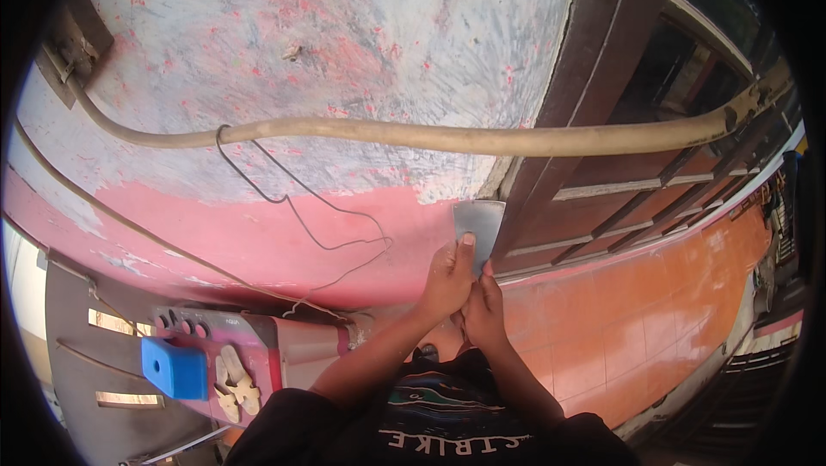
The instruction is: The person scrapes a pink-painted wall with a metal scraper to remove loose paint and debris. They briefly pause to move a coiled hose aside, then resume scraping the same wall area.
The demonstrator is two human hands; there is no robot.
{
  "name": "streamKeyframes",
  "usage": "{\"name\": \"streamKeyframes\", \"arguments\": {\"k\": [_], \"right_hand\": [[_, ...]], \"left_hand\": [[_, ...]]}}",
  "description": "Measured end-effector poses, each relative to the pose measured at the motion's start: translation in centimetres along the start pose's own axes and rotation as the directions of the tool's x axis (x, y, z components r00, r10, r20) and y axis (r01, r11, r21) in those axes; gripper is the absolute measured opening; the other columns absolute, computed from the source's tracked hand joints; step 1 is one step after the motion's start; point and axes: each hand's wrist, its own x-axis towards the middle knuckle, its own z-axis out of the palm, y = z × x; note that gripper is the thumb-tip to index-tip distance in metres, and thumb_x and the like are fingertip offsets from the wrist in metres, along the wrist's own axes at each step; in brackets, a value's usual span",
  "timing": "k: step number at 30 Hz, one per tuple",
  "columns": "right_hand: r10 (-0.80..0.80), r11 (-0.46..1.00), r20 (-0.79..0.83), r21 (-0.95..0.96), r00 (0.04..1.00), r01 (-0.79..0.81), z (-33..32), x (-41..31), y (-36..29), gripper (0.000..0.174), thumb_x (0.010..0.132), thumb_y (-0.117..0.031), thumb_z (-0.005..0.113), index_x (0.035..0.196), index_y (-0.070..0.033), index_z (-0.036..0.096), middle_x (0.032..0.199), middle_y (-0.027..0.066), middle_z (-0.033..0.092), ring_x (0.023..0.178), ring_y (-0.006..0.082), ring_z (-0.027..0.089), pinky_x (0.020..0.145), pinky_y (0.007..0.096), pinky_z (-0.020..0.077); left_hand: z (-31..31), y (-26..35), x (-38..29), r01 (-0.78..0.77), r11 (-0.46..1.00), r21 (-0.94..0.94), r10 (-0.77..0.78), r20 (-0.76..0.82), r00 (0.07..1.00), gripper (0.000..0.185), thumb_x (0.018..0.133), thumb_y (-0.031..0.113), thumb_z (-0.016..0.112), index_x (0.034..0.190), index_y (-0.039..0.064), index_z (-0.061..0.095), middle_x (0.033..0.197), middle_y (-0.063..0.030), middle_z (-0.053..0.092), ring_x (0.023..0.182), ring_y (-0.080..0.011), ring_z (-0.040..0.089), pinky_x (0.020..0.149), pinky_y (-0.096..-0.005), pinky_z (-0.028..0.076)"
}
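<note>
Both my hands hold a wide metal scraper (481, 217), its flat blade against or just over the wall beside the brown door frame. The thumb of my left hand (448, 279) lies on the blade's face. Lower on the scraper is my right hand (484, 311), which mostly hides the handle. The wall's pink paint (400, 227) has a ragged upper edge near the blade. Above it the wall (361, 66) is whitish and grey with red and pink patches.
A beige hose or pipe (387, 133) crosses in front of the wall, with a bent dark wire (322, 246) hooked on it. At lower left, a blue plastic stool (174, 369) and sandals (237, 383) rest on a pink washing machine (219, 330). Orange floor tiles (619, 337) extend right.
</note>
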Motion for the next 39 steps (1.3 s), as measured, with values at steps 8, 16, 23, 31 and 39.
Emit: {"name": "streamKeyframes", "arguments": {"k": [8,16,23,31,39], "right_hand": [[-0.260,0.965,0.067,0.039,0.963,0.258,1.0,1.2,-3.8,0.029,0.105,-0.017,0.028,0.119,-0.002,0.048,0.070,0.0027,0.054,0.047,0.0064,0.046,0.043,0.0203,0.0371],[-0.027,0.998,-0.019,0.051,0.999,0.028,-0.1,-1.0,0.4,0.022,0.104,-0.013,0.032,0.120,-0.004,0.042,0.065,0.0003,0.048,0.046,0.0051,0.043,0.042,0.0204,0.0355],[-0.256,0.966,0.050,-0.016,0.965,0.257,1.2,2.3,-3.0,0.027,0.105,-0.018,0.030,0.116,-0.002,0.049,0.066,0.0018,0.051,0.045,0.0065,0.043,0.042,0.0212,0.0364],[-0.033,0.997,-0.041,0.070,0.999,0.036,-0.4,-0.8,0.3,0.033,0.106,-0.024,0.028,0.112,-0.003,0.053,0.066,0.0017,0.052,0.044,0.0070,0.043,0.041,0.0208,0.0341],[-0.039,0.999,-0.021,-0.019,0.999,0.038,0.0,0.9,-2.0,0.036,0.106,-0.025,0.025,0.112,-0.003,0.052,0.066,0.0021,0.052,0.044,0.0071,0.043,0.041,0.0212,0.0339]], "left_hand": [[-0.4,5.9,-0.1,0.001,0.994,-0.106,0.013,0.132,0.991,0.048,0.103,0.040,0.035,0.084,0.000,0.054,0.062,-0.0061,0.053,0.050,-0.0117,0.053,0.044,-0.0261,0.042],[0.6,-0.8,-0.6,-0.012,0.995,-0.098,0.013,0.008,1.000,0.046,0.103,0.039,0.039,0.083,0.001,0.056,0.063,-0.0038,0.053,0.058,-0.0097,0.052,0.053,-0.0274,0.044],[-1.0,5.3,0.7,0.006,0.998,-0.062,-0.002,0.064,0.998,0.050,0.103,0.041,0.034,0.080,0.002,0.056,0.059,-0.0038,0.054,0.052,-0.0097,0.051,0.051,-0.0255,0.044],[0.7,-0.6,-0.4,0.052,0.999,-0.004,-0.052,-0.014,0.999,0.046,0.103,0.038,0.037,0.081,0.002,0.055,0.071,-0.0056,0.058,0.058,-0.0115,0.053,0.054,-0.0282,0.044],[0.4,2.8,0.8,0.039,0.996,-0.082,-0.035,0.053,0.998,0.049,0.103,0.040,0.035,0.081,0.002,0.055,0.065,-0.0045,0.056,0.058,-0.0107,0.053,0.054,-0.0280,0.043]]}}
